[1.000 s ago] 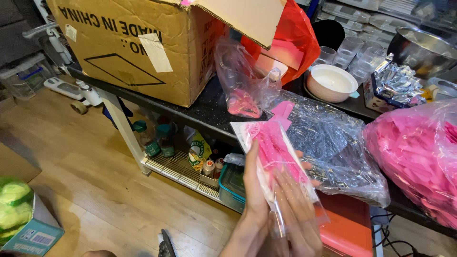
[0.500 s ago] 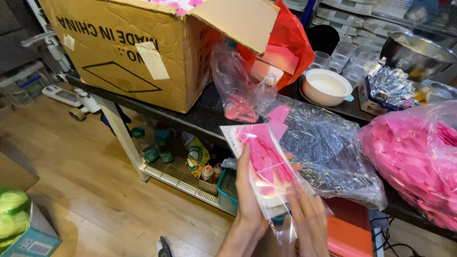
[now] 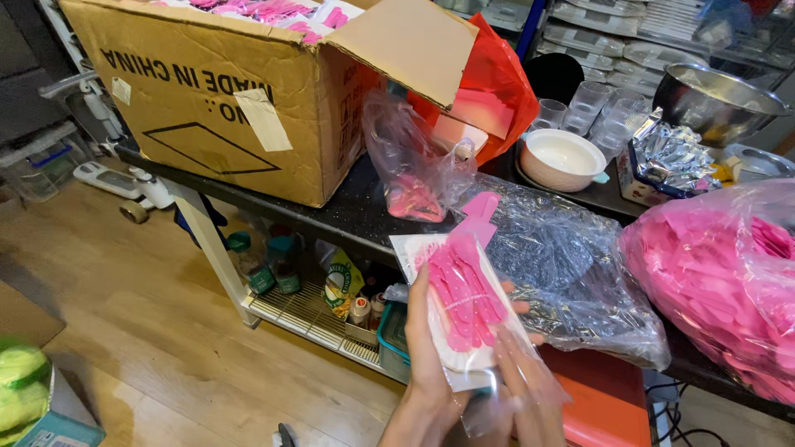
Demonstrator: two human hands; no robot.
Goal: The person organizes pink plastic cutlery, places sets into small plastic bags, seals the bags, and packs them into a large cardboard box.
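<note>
A flat white packet of pink utensils (image 3: pixel 465 308) in a clear sleeve was held up in front of the dark counter (image 3: pixel 348 211), above the wooden floor (image 3: pixel 124 331); the left hand (image 3: pixel 429 364) clasped its left edge from behind, and the right hand (image 3: pixel 530 393) pinched the loose clear plastic at its lower end. Behind it on the counter lay a crumpled clear bag (image 3: pixel 571 273), a large bag of pink items (image 3: pixel 720 290) to the right, a white bowl (image 3: pixel 563 159), and an open cardboard box (image 3: pixel 248 91) to the left.

free: wood floor (image 3: pixel 149 331) left | blocked: cardboard box (image 3: pixel 224 108), bags ahead
</note>
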